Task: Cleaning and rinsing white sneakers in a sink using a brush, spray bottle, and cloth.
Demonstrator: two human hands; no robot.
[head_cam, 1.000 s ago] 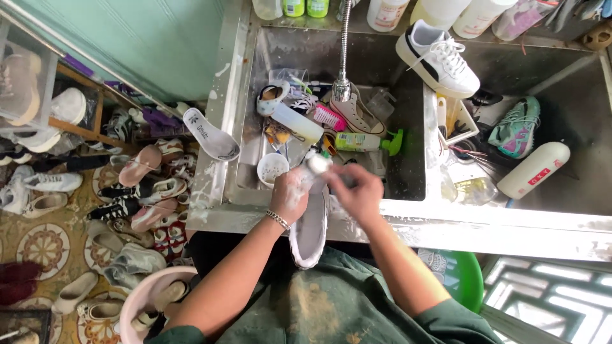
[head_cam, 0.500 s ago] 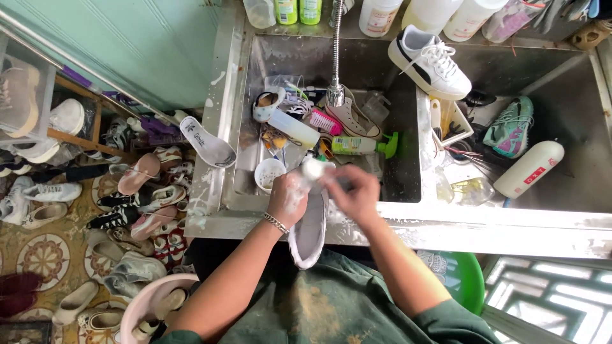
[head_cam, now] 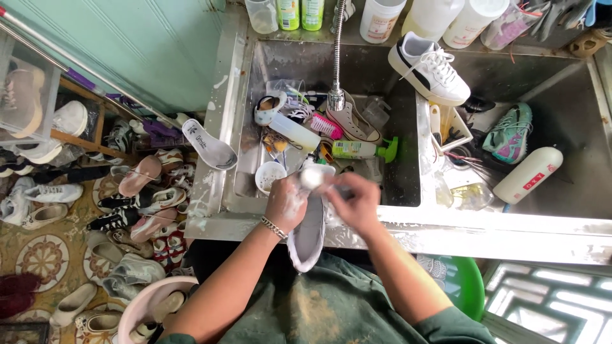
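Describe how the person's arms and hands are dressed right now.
Both forearms are bare, with no gloves. The left hand is coated in white soap foam, and a silver chain bracelet circles that wrist. The right hand wears nothing. Dark green short sleeves show near the shoulders.

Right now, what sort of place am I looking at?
Probably a shoe-cleaning workspace: a steel sink cluttered with brushes and bottles, a white sneaker on its divider, and heaps of shoes on the floor.
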